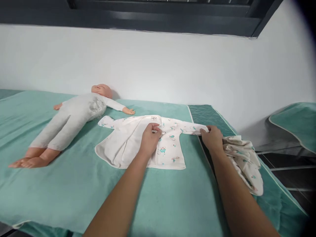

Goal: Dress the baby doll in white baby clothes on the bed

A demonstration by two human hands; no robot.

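A small white shirt [172,151] with printed figures lies spread on the green bed cover, its front partly open and one panel folded over. My left hand [151,138] is closed in a pinch on the shirt's front edge near the collar. At the right sleeve's cuff, my right hand [211,136] grips the fabric between thumb and fingers. To the left, a baby doll [74,112] with a white cloth body lies on its back, its head toward the wall and one arm stretched toward the shirt.
Crumpled printed cloth [244,161] lies right of my right forearm. A green cover [172,204] spreads over the bed, with a darker quilted layer [274,204] at the right. The white wall [153,65] rises behind. Another green pad [296,121] is at the far right.
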